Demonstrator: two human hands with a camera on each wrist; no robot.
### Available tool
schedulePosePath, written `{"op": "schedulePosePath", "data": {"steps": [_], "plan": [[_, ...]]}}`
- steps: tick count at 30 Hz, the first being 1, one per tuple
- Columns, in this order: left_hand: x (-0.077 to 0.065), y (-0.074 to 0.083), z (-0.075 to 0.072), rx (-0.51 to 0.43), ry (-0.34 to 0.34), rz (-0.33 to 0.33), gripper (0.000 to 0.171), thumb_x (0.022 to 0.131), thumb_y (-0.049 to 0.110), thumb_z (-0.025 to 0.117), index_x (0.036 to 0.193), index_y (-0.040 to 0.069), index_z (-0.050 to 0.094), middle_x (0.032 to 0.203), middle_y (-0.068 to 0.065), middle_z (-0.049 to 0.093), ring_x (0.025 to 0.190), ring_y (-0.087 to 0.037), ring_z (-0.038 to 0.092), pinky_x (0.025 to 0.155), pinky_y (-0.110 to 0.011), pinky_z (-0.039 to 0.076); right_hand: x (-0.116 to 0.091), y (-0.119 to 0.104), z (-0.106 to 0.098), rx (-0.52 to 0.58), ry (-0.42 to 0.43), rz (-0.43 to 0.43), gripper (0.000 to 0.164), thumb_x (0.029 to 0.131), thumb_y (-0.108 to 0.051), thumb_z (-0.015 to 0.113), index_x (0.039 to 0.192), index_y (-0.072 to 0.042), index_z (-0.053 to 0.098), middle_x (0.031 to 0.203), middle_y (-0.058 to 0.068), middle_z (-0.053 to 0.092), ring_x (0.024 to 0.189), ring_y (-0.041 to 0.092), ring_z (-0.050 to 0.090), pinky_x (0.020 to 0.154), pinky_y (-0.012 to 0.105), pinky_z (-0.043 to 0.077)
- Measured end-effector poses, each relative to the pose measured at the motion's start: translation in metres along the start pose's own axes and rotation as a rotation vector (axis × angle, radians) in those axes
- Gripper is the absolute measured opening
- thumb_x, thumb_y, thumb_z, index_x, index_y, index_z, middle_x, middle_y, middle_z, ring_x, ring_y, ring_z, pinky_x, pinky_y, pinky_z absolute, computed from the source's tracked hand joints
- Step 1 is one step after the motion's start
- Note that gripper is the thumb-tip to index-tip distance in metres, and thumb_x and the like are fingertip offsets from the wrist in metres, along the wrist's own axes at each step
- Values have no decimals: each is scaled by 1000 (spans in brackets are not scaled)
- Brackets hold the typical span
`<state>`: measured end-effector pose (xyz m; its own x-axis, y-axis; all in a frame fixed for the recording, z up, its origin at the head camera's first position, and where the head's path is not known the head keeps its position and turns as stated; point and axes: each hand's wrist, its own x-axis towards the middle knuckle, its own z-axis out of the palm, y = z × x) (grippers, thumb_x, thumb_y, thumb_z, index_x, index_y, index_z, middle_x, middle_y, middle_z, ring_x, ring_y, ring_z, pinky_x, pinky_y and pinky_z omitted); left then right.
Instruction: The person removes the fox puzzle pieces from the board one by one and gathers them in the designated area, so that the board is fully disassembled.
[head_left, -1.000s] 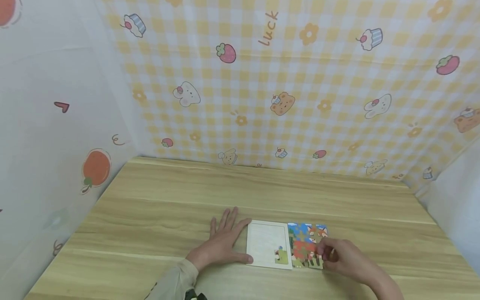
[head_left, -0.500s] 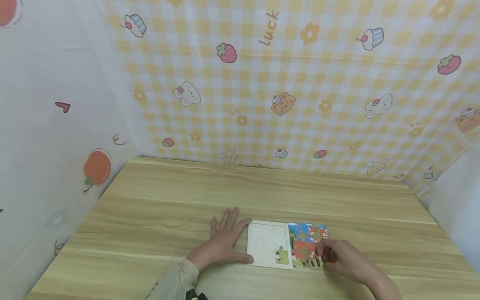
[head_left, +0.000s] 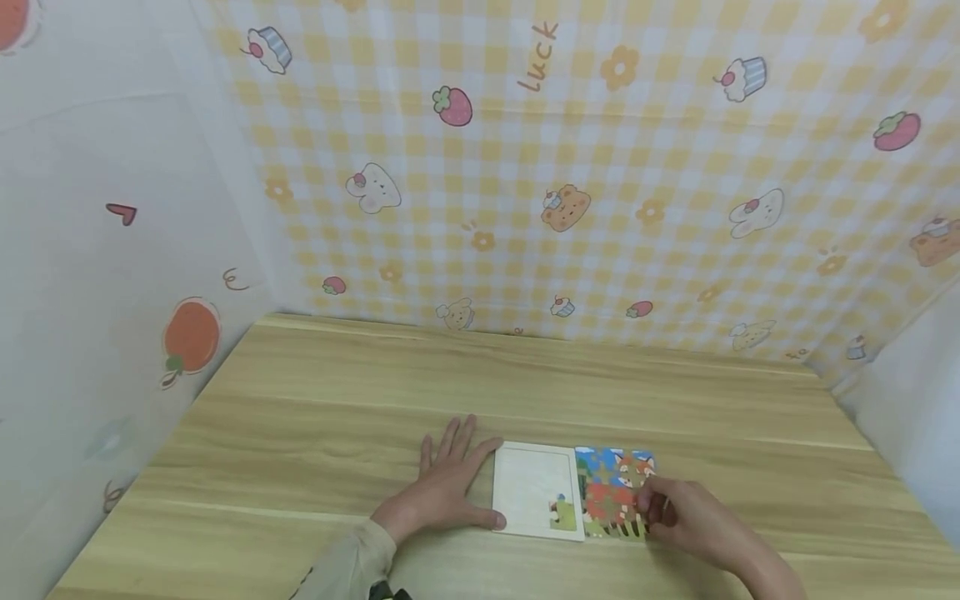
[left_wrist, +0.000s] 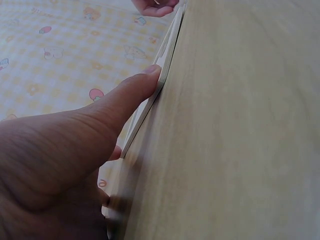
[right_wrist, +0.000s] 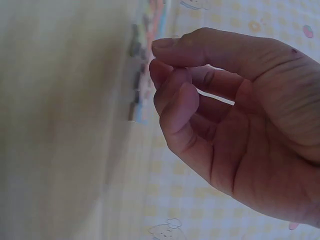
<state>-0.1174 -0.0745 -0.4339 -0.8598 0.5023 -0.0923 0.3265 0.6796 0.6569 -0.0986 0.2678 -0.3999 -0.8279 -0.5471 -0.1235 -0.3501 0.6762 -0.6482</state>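
Observation:
A white puzzle frame (head_left: 528, 479) lies flat on the table, with a green puzzle piece (head_left: 562, 512) in its lower right corner. My left hand (head_left: 442, 496) rests with spread fingers at the frame's left side. The left thumb (left_wrist: 150, 75) touches its edge in the left wrist view. Right beside the frame is a block of colourful puzzle pieces (head_left: 600, 487) with fox pictures. My right hand (head_left: 693, 521) is at the lower right of this block, fingers (right_wrist: 175, 110) bent and tips against or just above the pieces. Whether a piece sits between the fingertips cannot be made out.
The wooden table (head_left: 337, 400) reaches back to a yellow checked cloth wall (head_left: 487, 167). White printed cloth (head_left: 135, 250) borders the left side, and a pale cloth (head_left: 915, 375) the right.
The right fingertips have shifted very slightly at the lower right of the puzzle pieces. The left hand and the frame have stayed in place.

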Motion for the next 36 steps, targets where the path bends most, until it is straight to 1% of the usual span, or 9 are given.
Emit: {"op": "schedulePosePath", "data": {"steps": [4, 8, 11, 14, 18, 21, 27, 31, 36], "plan": [[-1, 0, 0, -3, 1, 1, 95, 70, 56, 72, 145, 16, 29, 153, -22, -2, 137, -39, -10, 99, -65, -12, 1, -8, -2, -39, 41, -49, 16, 81, 1, 63, 85, -12, 56, 79, -12, 58, 66, 0, 50, 54, 21, 46], [-1, 1, 0, 3, 4, 4, 96, 69, 56, 72, 145, 17, 29, 153, -22, -1, 137, -39, -10, 100, -65, -11, 4, -24, -2, -46, 59, -113, 12, 84, -4, 65, 89, -12, 57, 79, -14, 55, 66, -1, 50, 54, 21, 46], [-1, 2, 0, 8, 3, 2, 96, 69, 56, 73, 145, 16, 30, 153, -22, -1, 137, -39, -10, 100, -65, -11, 10, -37, 4, -37, 82, -190, 10, 86, -7, 65, 88, -13, 57, 79, -14, 55, 66, -1, 51, 54, 20, 46], [-2, 2, 1, 9, 0, 1, 96, 69, 56, 73, 145, 16, 30, 153, -22, -1, 137, -39, -10, 100, -65, -11, 18, -47, 12, -28, 91, -228, 16, 85, -4, 65, 84, -17, 56, 78, -14, 54, 66, 0, 50, 54, 20, 46], [-1, 2, 2, 6, -2, 9, 96, 70, 56, 72, 145, 16, 29, 153, -22, -1, 137, -39, -10, 99, -65, -11, 30, -56, 20, -32, 67, -168, 20, 78, 1, 66, 83, -14, 55, 72, -12, 50, 62, 1, 46, 53, 19, 43], [0, 2, 2, 4, -2, 14, 95, 70, 56, 72, 145, 16, 29, 152, -22, -1, 137, -40, -10, 99, -66, -11, 36, -60, 23, -38, 37, -124, 19, 77, 1, 67, 89, -10, 57, 71, -11, 48, 59, 1, 44, 52, 20, 42], [0, 3, 2, 7, 4, 14, 96, 69, 55, 73, 145, 15, 29, 152, -22, -1, 137, -40, -10, 99, -66, -11, 44, -61, 30, -116, 21, -103, 24, 73, -1, 66, 95, -8, 60, 76, -7, 48, 63, 4, 44, 55, 19, 42], [-1, 2, 1, 9, 11, 5, 96, 69, 54, 73, 145, 16, 29, 152, -22, -1, 137, -40, -10, 99, -66, -11, 48, -61, 36, -177, 20, -71, 28, 71, -10, 74, 96, -10, 61, 76, -7, 44, 64, 2, 40, 55, 19, 39], [-1, 2, 0, 10, 11, 8, 95, 70, 54, 73, 145, 16, 30, 152, -22, -1, 137, -40, -10, 99, -66, -11, 47, -60, 39, -186, 28, -62, 33, 69, -13, 78, 98, -12, 60, 79, -8, 42, 67, 3, 40, 54, 20, 39]]}}
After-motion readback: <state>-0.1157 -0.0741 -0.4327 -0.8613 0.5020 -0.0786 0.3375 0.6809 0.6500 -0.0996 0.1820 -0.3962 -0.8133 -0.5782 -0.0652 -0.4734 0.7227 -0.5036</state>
